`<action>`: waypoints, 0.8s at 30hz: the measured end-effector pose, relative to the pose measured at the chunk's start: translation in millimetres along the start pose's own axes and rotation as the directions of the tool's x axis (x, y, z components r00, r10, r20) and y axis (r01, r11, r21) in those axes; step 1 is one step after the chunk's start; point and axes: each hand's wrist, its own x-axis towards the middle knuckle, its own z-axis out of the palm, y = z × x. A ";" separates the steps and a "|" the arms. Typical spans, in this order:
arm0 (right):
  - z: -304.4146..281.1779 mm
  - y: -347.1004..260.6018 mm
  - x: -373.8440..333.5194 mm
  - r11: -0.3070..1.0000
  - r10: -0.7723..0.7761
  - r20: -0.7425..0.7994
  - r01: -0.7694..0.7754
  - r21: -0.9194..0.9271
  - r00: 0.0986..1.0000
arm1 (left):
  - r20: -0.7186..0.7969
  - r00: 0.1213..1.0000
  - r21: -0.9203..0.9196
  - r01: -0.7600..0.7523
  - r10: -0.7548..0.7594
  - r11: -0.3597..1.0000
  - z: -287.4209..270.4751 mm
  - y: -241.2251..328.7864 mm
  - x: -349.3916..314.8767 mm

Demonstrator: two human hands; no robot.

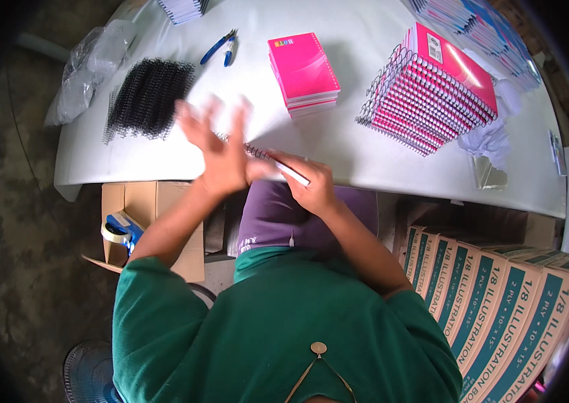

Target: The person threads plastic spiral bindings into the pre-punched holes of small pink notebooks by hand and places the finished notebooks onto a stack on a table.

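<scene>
- Bench [365,161]: white top, curved by the lens, carrying all the stock; near edge runs just under the hands.
- Bound notebooks [432,91]: pink stack with wire spines fanned out, far right, well apart from the work.
- Black wire coils [147,97]: loose heap at far left; blue pliers [219,47] beyond it.
- Unbound pink pads [303,70]: short stack at centre back.
- Notebook in hand [277,164]: thin, lying at the near edge, wire spine showing between the hands.
- Left hand [220,151]: spread flat and open, fingers blurred, gripping nothing; palm lies over the coil end of the notebook.
- Right hand [311,185]: curled closed on the notebook's near edge, pinning it.
- Judgement: the rolling goes best with the right hand keeping the book steady and the left palm passing evenly along the spine, so the wire seats without skewing.
</scene>
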 end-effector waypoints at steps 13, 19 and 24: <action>-10.3 -2.2 -2.9 1.000 0.026 0.028 -0.026 0.000 0.999 | 0.368 0.927 -0.351 0.069 0.070 0.934 24.3 48.8 -41.6; -17.0 4.1 0.2 0.993 0.106 0.139 -0.112 0.036 0.985 | -0.016 0.999 -0.133 -0.052 0.051 0.990 12.3 55.3 28.2; -21.2 12.0 4.1 0.958 0.228 0.000 -0.224 0.179 0.974 | 0.459 0.872 -0.391 0.029 0.167 0.920 12.3 61.8 2.5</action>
